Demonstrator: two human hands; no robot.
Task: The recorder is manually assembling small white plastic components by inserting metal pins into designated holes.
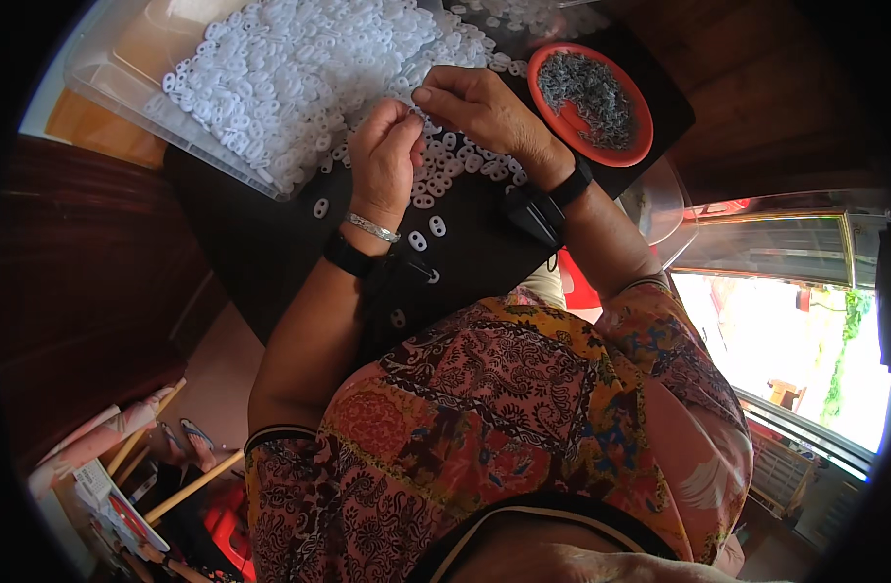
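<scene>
My left hand is closed, thumb and forefinger pinched together over the dark table. Close beside it, my right hand also has its thumb and forefinger pressed together. What lies between the fingertips is too small and too covered to make out. Below and behind the hands spread loose white oval plastic pieces with two holes each. A large heap of the same pieces fills the clear plastic bin at the far left. Right of my right hand, an orange-red dish holds many small grey metal parts.
The clear bin's wall runs along the left of the black tabletop. Single white pieces lie nearer to me. A clear plastic container stands beyond the table's right edge. Wooden sticks and a red stool are at lower left.
</scene>
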